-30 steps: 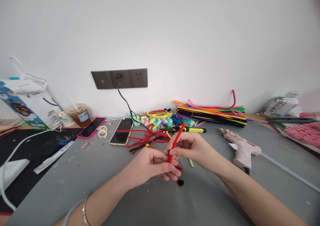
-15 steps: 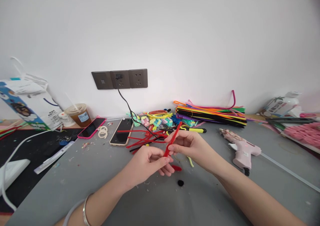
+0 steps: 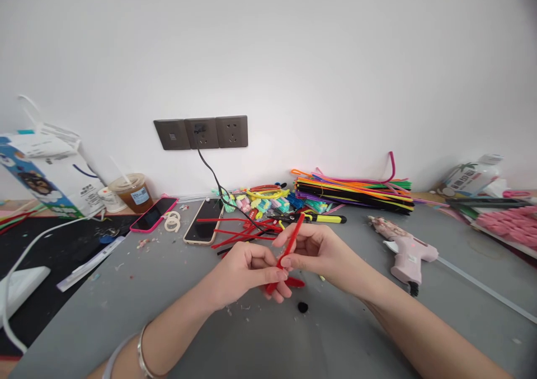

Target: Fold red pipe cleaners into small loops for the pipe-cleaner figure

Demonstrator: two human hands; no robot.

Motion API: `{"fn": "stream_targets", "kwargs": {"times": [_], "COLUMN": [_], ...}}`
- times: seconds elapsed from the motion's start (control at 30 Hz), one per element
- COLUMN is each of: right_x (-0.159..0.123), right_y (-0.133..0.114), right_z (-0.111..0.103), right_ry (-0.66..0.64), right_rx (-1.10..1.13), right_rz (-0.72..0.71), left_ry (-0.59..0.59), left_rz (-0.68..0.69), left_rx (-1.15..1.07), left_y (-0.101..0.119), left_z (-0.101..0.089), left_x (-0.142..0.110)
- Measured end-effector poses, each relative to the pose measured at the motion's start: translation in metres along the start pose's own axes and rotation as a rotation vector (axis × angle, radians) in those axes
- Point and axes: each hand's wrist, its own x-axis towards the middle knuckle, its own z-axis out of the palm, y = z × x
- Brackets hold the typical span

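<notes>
Both hands meet at the middle of the grey table around a red pipe cleaner [image 3: 296,234], which slants up to the right. My left hand [image 3: 254,270] pinches its lower part between thumb and fingers. Just above, my right hand [image 3: 312,250] has thumb and fingertips closed on the same piece. Behind the fingertips a second red fuzzy piece [image 3: 296,282] lies on the table, partly hidden. A small black pompom-like ball [image 3: 302,307] rests just below it. Loose red pipe cleaners [image 3: 241,232] are scattered beyond my left hand.
A pink glue gun [image 3: 409,253] lies at right. Bundled coloured pipe cleaners [image 3: 354,191] sit against the wall, beside a yellow-black cutter [image 3: 329,218]. To the left are a phone [image 3: 204,222], a pink-cased phone [image 3: 154,215] and a drink cup [image 3: 133,193]. A black cord [image 3: 212,169] hangs from the socket.
The red pipe cleaner has shifted down through my fingers, so its lower end now shows below my left thumb. Both hands have moved slightly downward and stay closed on it.
</notes>
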Motion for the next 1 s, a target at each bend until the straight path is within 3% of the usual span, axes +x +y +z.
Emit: {"fn": "stream_targets", "kwargs": {"times": [0.23, 0.37, 0.53, 0.67, 0.8, 0.9, 1.0], "right_x": [0.0052, 0.0061, 0.0033, 0.0005, 0.0027, 0.0040, 0.0012], "right_y": [-0.0003, 0.0018, -0.0006, -0.0045, -0.0034, -0.0008, 0.0007], "right_z": [0.0006, -0.0039, -0.0073, -0.0076, -0.0072, -0.0053, -0.0006], "right_ry": [0.030, -0.016, -0.164, -0.212, -0.017, 0.168, 0.254], "right_rx": [-0.008, -0.007, -0.023, -0.052, -0.074, -0.139, -0.360], "right_rz": [-0.053, -0.039, 0.012, 0.075, -0.049, -0.240, -0.457], "left_ry": [0.078, 0.014, -0.141, -0.149, -0.034, 0.069, 0.164], "left_rz": [0.053, 0.040, -0.106, -0.129, -0.090, -0.029, 0.021], "left_rx": [-0.017, -0.007, -0.045, -0.084, -0.247, -0.427, -0.555], "left_y": [-0.0019, -0.0006, 0.0056, 0.0058, 0.0044, 0.0032, 0.0014], "left_z": [0.0020, 0.0016, 0.0012, 0.0018, 0.0004, -0.0009, 0.0004], "left_x": [0.0009, -0.0012, -0.0033, -0.0021, 0.0002, 0.0024, 0.0046]}}
